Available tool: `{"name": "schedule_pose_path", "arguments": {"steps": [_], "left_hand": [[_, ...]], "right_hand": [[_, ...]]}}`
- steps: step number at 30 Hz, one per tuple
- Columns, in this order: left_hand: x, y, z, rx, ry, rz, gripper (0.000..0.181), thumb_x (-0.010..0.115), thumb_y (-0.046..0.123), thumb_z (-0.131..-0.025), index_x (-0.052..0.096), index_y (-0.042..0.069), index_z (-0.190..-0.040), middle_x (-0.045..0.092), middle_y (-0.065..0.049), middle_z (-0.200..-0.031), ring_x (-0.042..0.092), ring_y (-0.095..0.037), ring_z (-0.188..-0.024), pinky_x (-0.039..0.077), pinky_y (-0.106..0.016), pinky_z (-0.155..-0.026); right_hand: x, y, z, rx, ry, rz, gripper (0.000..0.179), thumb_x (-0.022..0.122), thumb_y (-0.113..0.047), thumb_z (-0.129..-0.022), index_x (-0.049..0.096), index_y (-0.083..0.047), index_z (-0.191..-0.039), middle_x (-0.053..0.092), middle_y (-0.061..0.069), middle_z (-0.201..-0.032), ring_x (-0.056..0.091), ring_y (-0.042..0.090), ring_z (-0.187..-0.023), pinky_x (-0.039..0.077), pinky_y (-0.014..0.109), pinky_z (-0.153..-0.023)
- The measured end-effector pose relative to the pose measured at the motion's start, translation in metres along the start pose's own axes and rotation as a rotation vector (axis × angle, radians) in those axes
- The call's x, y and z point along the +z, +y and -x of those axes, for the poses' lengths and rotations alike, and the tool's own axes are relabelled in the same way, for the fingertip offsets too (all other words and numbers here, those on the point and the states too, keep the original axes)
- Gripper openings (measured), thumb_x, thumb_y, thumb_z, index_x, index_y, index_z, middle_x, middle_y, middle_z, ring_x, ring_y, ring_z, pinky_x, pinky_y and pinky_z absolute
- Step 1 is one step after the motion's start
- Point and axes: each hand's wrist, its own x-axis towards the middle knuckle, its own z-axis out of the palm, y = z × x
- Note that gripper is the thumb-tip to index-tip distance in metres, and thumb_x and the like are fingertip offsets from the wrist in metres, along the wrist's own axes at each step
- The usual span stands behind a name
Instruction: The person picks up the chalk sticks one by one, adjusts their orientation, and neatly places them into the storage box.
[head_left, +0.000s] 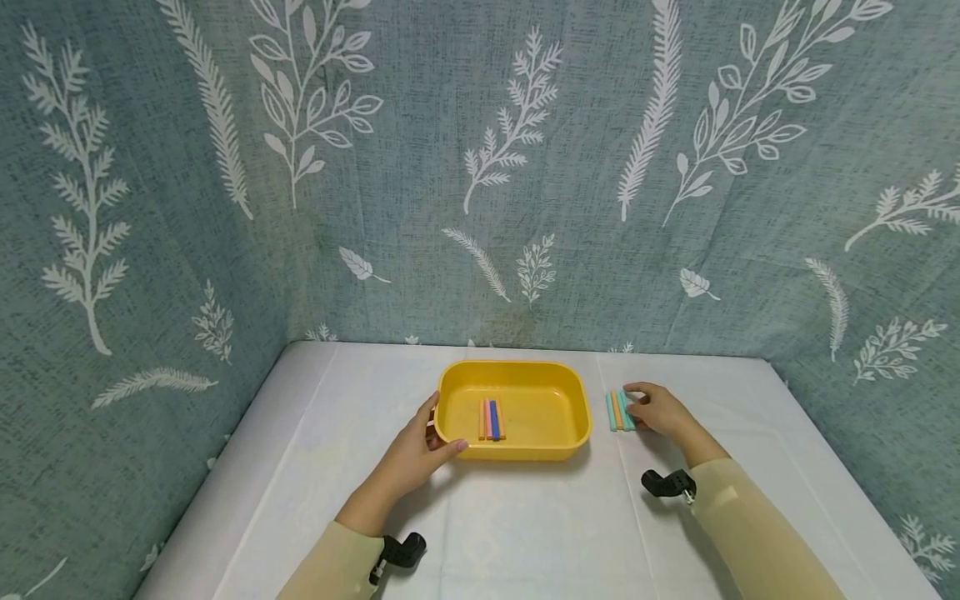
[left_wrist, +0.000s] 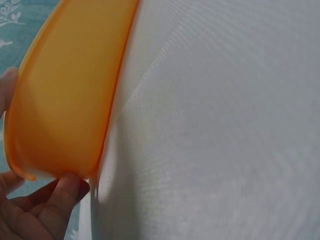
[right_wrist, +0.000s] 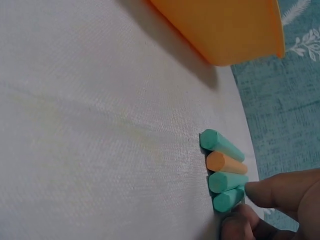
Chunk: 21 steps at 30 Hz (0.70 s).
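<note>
A yellow plastic tray [head_left: 517,454] sits on the white cloth, with several chalk sticks in its left half: orange, pink and a blue stick [head_left: 494,421] side by side. My left hand [head_left: 411,460] grips the tray's left end, thumb at the front corner and fingers along the side. Right of the tray lies another short row of chalk, green sticks with an orange chalk stick [right_wrist: 225,163] among them. My right hand [head_left: 663,414] pinches the row's rightmost green chalk stick [right_wrist: 228,200] between thumb and fingers; its far end is hidden by them.
A white cloth [head_left: 540,533] covers the table. Blue-green fabric [head_left: 420,275] with white leaf prints hangs behind it and at both sides. Each sleeve carries a black wrist camera, the left camera [head_left: 401,552] and the right camera [head_left: 667,483].
</note>
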Motion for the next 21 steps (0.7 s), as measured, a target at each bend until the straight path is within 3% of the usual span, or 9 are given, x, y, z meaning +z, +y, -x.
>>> {"name": "schedule_pose_path", "arguments": {"steps": [12,17,21], "left_hand": [[0.0017,-0.0016,-0.0018,-0.007,0.003,-0.014,0.1,0.078,0.043,-0.087,0.018,0.013,-0.161,0.042,-0.017,-0.152,0.056,-0.03,-0.125,0.05,-0.044,-0.102],[0.0025,-0.0026,-0.0018,-0.007,0.006,-0.015,0.1,0.078,0.043,-0.087,0.018,0.013,-0.161,0.042,-0.017,-0.153,0.057,-0.028,-0.124,0.05,-0.043,-0.102],[0.0025,-0.0018,-0.0022,-0.009,0.007,-0.014,0.1,0.078,0.043,-0.087,0.018,0.013,-0.161,0.042,-0.017,-0.152,0.057,-0.029,-0.124,0.05,-0.044,-0.102]], "right_hand": [[-0.0016,-0.0049,-0.0019,0.027,-0.028,0.092,0.053,0.06,-0.01,-0.095,0.047,0.001,-0.146,0.059,0.024,-0.115,0.06,0.02,-0.076,0.052,0.031,-0.063],[-0.0027,-0.0076,-0.0008,0.032,-0.009,0.134,0.054,0.062,-0.01,-0.092,0.049,0.002,-0.143,0.06,0.023,-0.112,0.059,0.019,-0.072,0.05,0.03,-0.061],[-0.0033,-0.0089,0.0012,0.056,0.018,0.131,0.054,0.062,-0.011,-0.091,0.05,0.003,-0.142,0.058,0.028,-0.12,0.059,0.018,-0.069,0.052,0.029,-0.059]]}}
